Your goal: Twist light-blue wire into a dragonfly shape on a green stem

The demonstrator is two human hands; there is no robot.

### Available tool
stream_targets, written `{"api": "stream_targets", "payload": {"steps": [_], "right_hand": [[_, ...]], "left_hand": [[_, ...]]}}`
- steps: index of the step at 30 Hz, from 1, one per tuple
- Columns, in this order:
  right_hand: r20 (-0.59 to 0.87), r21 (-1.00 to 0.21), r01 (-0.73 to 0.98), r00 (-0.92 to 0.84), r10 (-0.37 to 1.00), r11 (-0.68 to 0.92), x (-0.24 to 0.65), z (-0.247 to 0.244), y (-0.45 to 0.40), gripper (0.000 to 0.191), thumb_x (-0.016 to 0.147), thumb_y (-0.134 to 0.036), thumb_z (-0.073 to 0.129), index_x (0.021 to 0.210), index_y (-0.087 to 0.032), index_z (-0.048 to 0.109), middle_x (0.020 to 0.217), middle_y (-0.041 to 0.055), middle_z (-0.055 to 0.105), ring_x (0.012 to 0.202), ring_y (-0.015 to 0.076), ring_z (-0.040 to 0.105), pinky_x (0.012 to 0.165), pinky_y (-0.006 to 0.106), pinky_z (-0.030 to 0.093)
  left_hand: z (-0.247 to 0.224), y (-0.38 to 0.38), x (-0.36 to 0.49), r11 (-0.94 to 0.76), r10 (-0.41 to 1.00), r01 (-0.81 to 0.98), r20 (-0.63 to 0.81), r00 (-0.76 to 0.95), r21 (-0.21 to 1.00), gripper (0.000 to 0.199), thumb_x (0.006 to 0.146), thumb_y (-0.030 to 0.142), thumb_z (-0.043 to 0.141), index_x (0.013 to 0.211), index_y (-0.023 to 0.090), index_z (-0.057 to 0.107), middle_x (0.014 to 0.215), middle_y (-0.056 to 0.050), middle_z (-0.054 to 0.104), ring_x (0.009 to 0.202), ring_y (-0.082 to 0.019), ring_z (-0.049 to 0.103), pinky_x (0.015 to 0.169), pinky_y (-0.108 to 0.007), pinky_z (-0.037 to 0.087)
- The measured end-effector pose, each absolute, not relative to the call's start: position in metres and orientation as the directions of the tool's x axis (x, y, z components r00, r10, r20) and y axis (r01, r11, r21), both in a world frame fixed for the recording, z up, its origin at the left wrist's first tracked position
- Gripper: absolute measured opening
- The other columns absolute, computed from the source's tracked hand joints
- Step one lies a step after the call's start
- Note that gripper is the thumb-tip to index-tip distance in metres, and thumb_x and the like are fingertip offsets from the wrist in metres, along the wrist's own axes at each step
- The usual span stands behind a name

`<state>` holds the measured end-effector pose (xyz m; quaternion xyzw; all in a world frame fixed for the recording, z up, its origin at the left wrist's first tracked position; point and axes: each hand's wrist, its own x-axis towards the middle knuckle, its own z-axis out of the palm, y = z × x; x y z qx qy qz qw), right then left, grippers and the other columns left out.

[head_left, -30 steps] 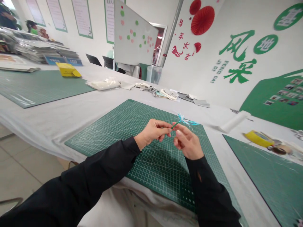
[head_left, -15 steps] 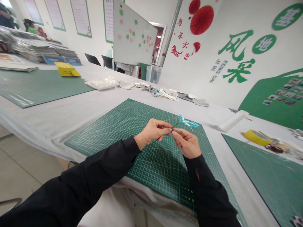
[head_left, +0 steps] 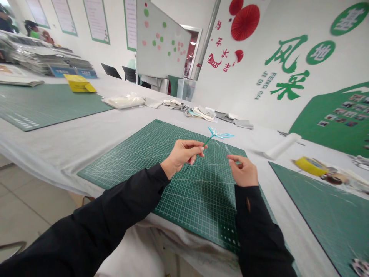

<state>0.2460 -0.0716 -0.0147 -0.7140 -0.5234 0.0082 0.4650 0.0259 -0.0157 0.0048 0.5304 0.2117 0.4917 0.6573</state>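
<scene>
My left hand (head_left: 187, 154) pinches the green stem of a beaded craft flower (head_left: 220, 135). Its light-blue loops and rows of white beads point up and to the right, above the cutting mat. Below the fingers a thin, dark end of the stem hangs down. To the right, apart from the flower, my right hand (head_left: 243, 169) is closed, with thumb and forefinger together. Whatever it may hold is too small to make out. Both hands are over a green gridded cutting mat (head_left: 184, 200).
Another cutting mat (head_left: 323, 207) lies on the right, with a yellow tape roll (head_left: 311, 166) beyond it. At the left, a yellow box (head_left: 79, 83) stands on a third mat. A plastic bag (head_left: 123, 101) and fabric scraps (head_left: 201, 113) lie along the far side.
My right hand has come off the stem and moved right. My left hand keeps hold of the flower, which has shifted slightly left and up.
</scene>
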Motion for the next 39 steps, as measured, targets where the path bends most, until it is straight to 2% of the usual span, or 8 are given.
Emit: {"api": "stream_targets", "payload": {"steps": [2,4,7,10,16,22,29,39], "right_hand": [[0.482,-0.753,0.657,0.525,0.701,0.026,0.245,-0.014,-0.072,0.040,0.063,-0.024,0.057,0.100,-0.017,0.070,0.100,0.0095,0.067,0.050,0.0091,0.048,0.055,0.030,0.043],[0.410,-0.881,0.441,0.531,0.741,0.171,0.232,-0.010,-0.076,0.047,0.063,-0.022,0.057,0.109,-0.019,0.065,0.108,0.0090,0.065,0.047,0.0064,0.045,0.046,0.026,0.039],[0.284,-0.955,0.007,0.300,0.911,0.296,0.203,-0.002,-0.083,0.040,0.071,-0.028,0.059,0.111,-0.023,0.063,0.117,0.0086,0.061,0.047,0.0043,0.045,0.038,0.021,0.030],[0.180,-0.972,-0.133,0.095,0.979,0.192,0.181,0.002,-0.088,0.042,0.075,-0.037,0.062,0.115,-0.025,0.059,0.118,0.0095,0.060,0.047,0.0049,0.050,0.032,0.019,0.027],[0.130,-0.991,-0.010,0.079,0.988,0.131,0.177,-0.003,-0.086,0.050,0.064,-0.038,0.076,0.107,-0.018,0.058,0.086,0.0050,0.067,0.048,0.0079,0.056,0.033,0.017,0.036],[0.125,-0.992,0.035,0.060,0.990,0.123,0.183,-0.008,-0.084,0.041,0.066,-0.039,0.074,0.097,-0.015,0.061,0.050,-0.0053,0.054,0.036,0.0040,0.037,0.033,0.017,0.022],[0.297,-0.955,0.061,0.161,0.941,0.291,0.184,-0.011,-0.084,0.028,0.073,-0.036,0.070,0.094,-0.017,0.067,0.046,-0.0088,0.036,0.041,0.0048,0.026,0.041,0.023,0.016],[0.553,-0.795,0.480,0.323,0.768,0.371,0.174,-0.003,-0.090,0.021,0.074,-0.033,0.068,0.087,-0.017,0.074,0.045,-0.0090,0.025,0.044,0.0066,0.022,0.045,0.025,0.024]], "left_hand": [[0.004,-0.016,0.026,-0.050,0.866,-0.392,0.235,0.442,0.919,0.019,0.069,0.020,0.069,0.081,0.006,0.069,0.059,-0.003,0.065,0.030,-0.001,0.041,0.030,-0.016,0.026],[0.003,-0.016,0.027,-0.052,0.860,-0.370,0.230,0.456,0.928,0.018,0.069,0.019,0.069,0.081,0.005,0.069,0.057,-0.002,0.064,0.030,-0.001,0.041,0.030,-0.016,0.026],[0.000,-0.017,0.028,-0.055,0.844,-0.357,0.235,0.482,0.932,0.019,0.069,0.019,0.068,0.082,0.006,0.069,0.058,-0.002,0.064,0.030,-0.002,0.043,0.031,-0.017,0.028],[-0.001,-0.019,0.029,-0.070,0.816,-0.337,0.248,0.522,0.939,0.021,0.070,0.022,0.069,0.085,0.007,0.070,0.060,-0.001,0.064,0.031,-0.002,0.043,0.031,-0.016,0.027],[0.001,-0.025,0.028,-0.076,0.767,-0.316,0.259,0.588,0.946,0.026,0.071,0.025,0.070,0.089,0.007,0.071,0.041,0.004,0.054,0.031,-0.005,0.044,0.031,-0.016,0.028],[0.000,-0.023,0.028,0.033,0.765,-0.355,0.204,0.611,0.934,0.022,0.068,0.023,0.072,0.083,0.008,0.069,0.042,0.003,0.056,0.030,-0.005,0.045,0.030,-0.016,0.027],[-0.001,-0.022,0.029,0.108,0.736,-0.361,0.170,0.656,0.926,0.022,0.068,0.022,0.071,0.084,0.008,0.069,0.061,-0.003,0.066,0.031,-0.004,0.047,0.030,-0.015,0.028],[-0.001,-0.026,0.033,0.067,0.741,-0.306,0.158,0.652,0.950,0.022,0.068,0.025,0.071,0.080,0.007,0.068,0.059,-0.002,0.064,0.032,-0.004,0.048,0.030,-0.015,0.028]]}}
